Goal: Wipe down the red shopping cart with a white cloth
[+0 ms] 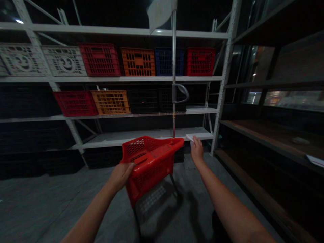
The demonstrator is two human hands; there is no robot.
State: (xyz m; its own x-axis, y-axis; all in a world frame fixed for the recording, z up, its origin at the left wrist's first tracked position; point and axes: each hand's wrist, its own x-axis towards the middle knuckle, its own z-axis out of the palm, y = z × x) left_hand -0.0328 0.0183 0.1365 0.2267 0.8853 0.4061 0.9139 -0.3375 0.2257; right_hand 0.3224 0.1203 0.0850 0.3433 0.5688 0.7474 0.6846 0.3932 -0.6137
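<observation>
L hand clenched on rim of red basket; basket tilted, held above floor. R hand raised, touching white slip at edge of bottom shelf; grip unclear. Plastic crates on shelves above.

Two smooth bare forearms narrowing to slim wrists and ending in bare hands
</observation>
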